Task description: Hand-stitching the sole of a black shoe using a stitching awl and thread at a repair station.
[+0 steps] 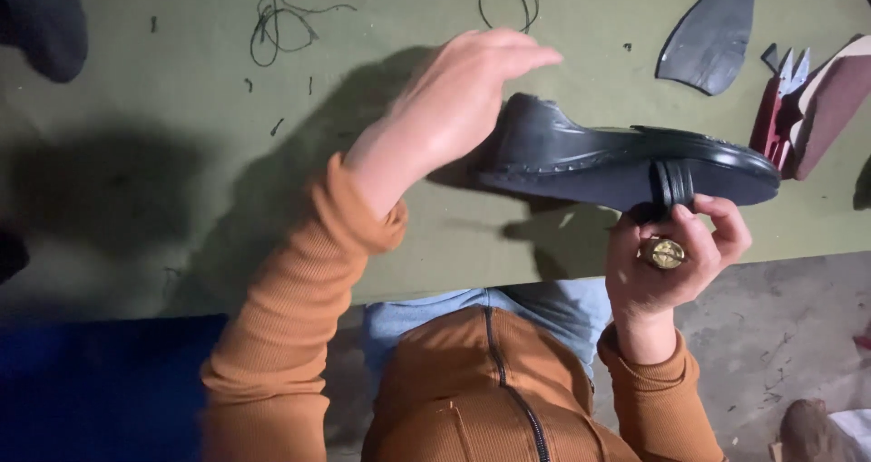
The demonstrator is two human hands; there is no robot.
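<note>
- A green table (181, 108) carries everything.
- 2 loose tangles of dark thread (281, 17) lie near its far edge.
- A black cut-out piece (712, 31) lies flat at far right.
- Beside it lie snips (787, 67) and a maroon block (830, 99).
</note>
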